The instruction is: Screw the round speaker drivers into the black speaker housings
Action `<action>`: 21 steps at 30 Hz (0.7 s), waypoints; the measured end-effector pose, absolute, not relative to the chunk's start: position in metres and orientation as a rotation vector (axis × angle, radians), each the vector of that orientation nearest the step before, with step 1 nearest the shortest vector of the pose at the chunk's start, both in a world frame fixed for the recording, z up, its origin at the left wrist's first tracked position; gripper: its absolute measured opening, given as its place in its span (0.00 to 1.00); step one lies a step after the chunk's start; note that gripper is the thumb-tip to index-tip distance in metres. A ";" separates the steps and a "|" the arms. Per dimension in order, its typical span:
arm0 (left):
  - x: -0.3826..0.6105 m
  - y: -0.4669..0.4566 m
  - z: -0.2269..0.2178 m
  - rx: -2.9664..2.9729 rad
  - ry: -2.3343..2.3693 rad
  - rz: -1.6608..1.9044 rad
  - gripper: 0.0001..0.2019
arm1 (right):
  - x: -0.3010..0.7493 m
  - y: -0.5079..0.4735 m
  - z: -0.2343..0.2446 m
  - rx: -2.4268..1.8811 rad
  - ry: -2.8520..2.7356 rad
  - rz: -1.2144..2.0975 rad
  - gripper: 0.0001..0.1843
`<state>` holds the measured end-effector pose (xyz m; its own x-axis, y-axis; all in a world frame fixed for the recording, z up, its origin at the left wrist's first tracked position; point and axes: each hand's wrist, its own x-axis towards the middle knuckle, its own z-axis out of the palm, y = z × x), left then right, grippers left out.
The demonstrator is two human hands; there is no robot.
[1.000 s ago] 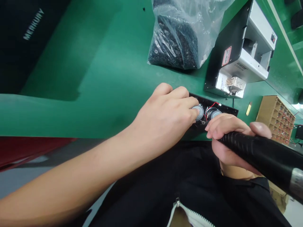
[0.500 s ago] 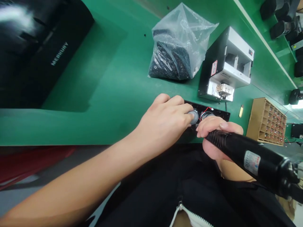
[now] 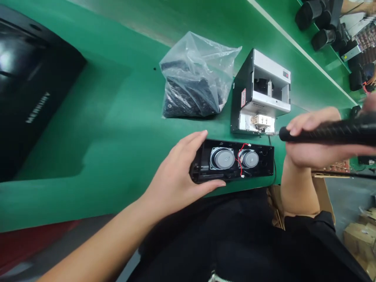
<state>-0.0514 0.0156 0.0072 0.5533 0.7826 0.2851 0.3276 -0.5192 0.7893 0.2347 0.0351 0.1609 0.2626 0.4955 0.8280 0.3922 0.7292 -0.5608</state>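
My left hand (image 3: 178,166) grips the left end of a long black speaker housing (image 3: 266,166), thumb along the near side and fingers on the far side. Inside it sit two round speaker drivers, a left one (image 3: 225,158) and a right one (image 3: 250,159). Red wires (image 3: 239,157) with small white plugs lie between and over them. My right hand (image 3: 305,154) is wrapped round a black electric screwdriver (image 3: 331,132), partly blurred. The screwdriver's tip points left at the front of a silver and black screw feeder (image 3: 272,103); whether it touches is hard to tell.
A clear plastic bag (image 3: 195,84) of dark parts lies behind the housing on the green table (image 3: 123,145). At the left stands a large black case (image 3: 32,98) with white lettering. Other black units (image 3: 323,39) and part of another person are at the far right.
My right hand has lifted the screwdriver off the housing and carried it right to the screw feeder. My left hand has moved from the left driver to the housing's left end.
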 end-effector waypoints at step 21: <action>-0.016 -0.018 0.014 2.503 0.781 1.015 0.16 | 0.219 0.015 0.180 -1.081 -1.251 0.459 0.36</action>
